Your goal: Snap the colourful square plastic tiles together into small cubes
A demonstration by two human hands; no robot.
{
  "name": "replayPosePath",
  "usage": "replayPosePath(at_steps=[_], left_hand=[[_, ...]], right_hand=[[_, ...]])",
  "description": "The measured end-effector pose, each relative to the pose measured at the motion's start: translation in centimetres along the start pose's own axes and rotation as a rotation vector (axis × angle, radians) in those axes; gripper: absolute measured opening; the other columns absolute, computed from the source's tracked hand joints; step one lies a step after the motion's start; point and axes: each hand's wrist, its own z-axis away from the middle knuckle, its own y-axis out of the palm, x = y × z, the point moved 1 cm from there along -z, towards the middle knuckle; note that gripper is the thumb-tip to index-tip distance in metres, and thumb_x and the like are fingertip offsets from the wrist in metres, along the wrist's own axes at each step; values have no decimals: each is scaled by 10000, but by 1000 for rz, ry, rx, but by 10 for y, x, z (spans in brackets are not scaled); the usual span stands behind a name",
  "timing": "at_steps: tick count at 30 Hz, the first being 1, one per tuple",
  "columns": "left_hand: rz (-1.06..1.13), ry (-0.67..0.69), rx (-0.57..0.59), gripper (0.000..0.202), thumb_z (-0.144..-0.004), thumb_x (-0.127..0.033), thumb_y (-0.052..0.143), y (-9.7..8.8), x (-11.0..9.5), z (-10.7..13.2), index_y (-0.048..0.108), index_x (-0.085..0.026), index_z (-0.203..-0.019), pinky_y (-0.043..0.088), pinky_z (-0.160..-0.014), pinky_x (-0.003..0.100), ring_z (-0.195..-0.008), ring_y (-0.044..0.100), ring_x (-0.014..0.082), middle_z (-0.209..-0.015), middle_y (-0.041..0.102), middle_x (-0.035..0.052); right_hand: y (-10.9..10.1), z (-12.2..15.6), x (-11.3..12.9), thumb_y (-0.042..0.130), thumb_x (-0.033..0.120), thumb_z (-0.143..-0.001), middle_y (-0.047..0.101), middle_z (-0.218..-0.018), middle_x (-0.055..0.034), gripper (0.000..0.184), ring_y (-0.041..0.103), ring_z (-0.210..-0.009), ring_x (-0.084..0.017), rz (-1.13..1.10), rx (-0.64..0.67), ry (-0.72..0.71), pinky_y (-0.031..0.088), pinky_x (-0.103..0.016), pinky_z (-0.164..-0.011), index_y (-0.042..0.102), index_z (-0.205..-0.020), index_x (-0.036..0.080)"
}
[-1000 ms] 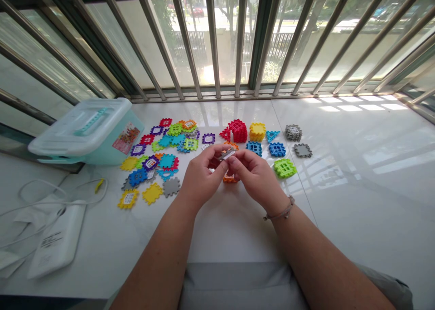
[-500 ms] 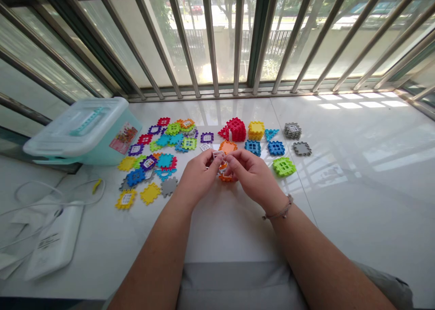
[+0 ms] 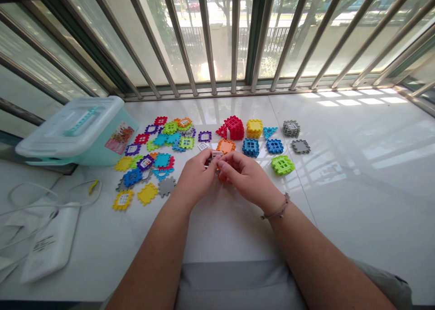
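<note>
My left hand (image 3: 200,170) is closed, thumb and fingers pinching a small white window piece (image 3: 216,154) whose upper part shows above the fingertips. Close against it, my right hand (image 3: 244,174) is also closed, its thumb and forefinger pressed together at the piece's lower edge. What sits in the right fingertips is hidden. A sliver of orange plastic shows beneath them, mostly covered. Just beyond the hands lie an orange toothed tile (image 3: 226,146) and a loose white window piece (image 3: 204,145).
Mixed toothed tiles (image 3: 163,160) lie scattered on the left. Sorted behind are a red stack (image 3: 234,128), a yellow stack (image 3: 254,128), blue tiles (image 3: 250,147), grey tiles (image 3: 291,128) and a green tile (image 3: 282,165). A lidded box (image 3: 84,142), cable and white power strip (image 3: 50,244) stand left; window bars behind.
The fingers have drawn closer together, and the right fingers now cover most of the orange plastic visible before. The whole view has shifted slightly; the tiles on the floor lie as they were.
</note>
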Motion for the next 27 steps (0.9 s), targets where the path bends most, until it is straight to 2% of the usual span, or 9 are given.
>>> replayPosePath(at_steps=[4, 11, 18, 23, 27], left_hand=[[-4, 7, -35, 294, -1063, -475, 602, -1, -3, 1, 769, -236, -1096, 530, -804, 320, -916, 727, 236, -1038, 836, 37], [12, -30, -114, 291, -1062, -475, 606, -1, 1, -1, 768, -240, -1115, 554, -925, 350, -1017, 742, 253, -1140, 836, 55], [71, -41, -81, 318, -1077, -521, 593, 1, 3, -1, 750, -244, -1078, 505, -818, 332, -928, 736, 230, -1034, 826, 23], [28, -62, -63, 333, -1073, -524, 577, 2, 0, 0, 721, -235, -987, 446, -732, 322, -827, 666, 217, -899, 775, 12], [11, -69, -42, 340, -1076, -533, 566, 2, -4, 1, 707, -241, -971, 433, -720, 321, -819, 651, 214, -892, 765, 8]], right_hand=[[-1, 0, 0, 692, 494, -1073, 806, -931, -15, 249, 724, -821, -182, -15, -2, -5, 560, -308, -746, 731, -1113, 252], [-2, 0, 7, 716, 548, -1034, 794, -890, -23, 315, 726, -792, -185, -40, -57, -23, 543, -296, -701, 726, -1038, 233], [-8, -1, 11, 667, 546, -1040, 730, -784, 0, 332, 609, -673, -155, 53, -226, -75, 478, -301, -663, 687, -930, 233], [-10, -1, 9, 659, 531, -1035, 722, -774, -2, 315, 646, -719, -178, 118, -324, -76, 479, -318, -693, 685, -927, 236], [-11, -2, 7, 658, 520, -1034, 719, -772, 2, 302, 657, -724, -182, 138, -344, -77, 482, -322, -705, 681, -924, 239]])
